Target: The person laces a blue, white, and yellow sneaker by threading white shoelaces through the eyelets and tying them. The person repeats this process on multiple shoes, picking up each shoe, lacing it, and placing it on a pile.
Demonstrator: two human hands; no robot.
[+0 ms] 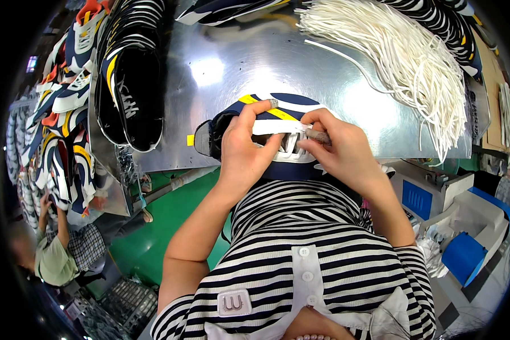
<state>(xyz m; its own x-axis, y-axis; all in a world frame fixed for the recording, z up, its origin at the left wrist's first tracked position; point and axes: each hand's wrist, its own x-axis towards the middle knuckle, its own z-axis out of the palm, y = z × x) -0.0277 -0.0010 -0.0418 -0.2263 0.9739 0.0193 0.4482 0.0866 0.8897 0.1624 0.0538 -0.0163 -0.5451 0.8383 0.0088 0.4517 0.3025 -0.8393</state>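
Note:
A navy, white and yellow shoe upper (291, 168) lies on its side at the near table edge, its dark collar opening toward the left. My left hand (242, 148) grips it by the collar and tongue side, index finger across the yellow stripe and thumb by the white eyelet edge. At the eyelet rows, my right hand (343, 148) pinches a white shoelace (292, 145) that crosses between them. Grey wraps cover an index fingertip on each hand. The lace's tip is hidden by my right fingers.
A pile of loose white laces (388, 59) spreads over the metal table (232, 54) at far right. Nested shoe uppers (133, 85) are stacked at left, with more at far right. A grey-and-blue machine (453, 218) stands at right. Another person (56, 258) works at lower left.

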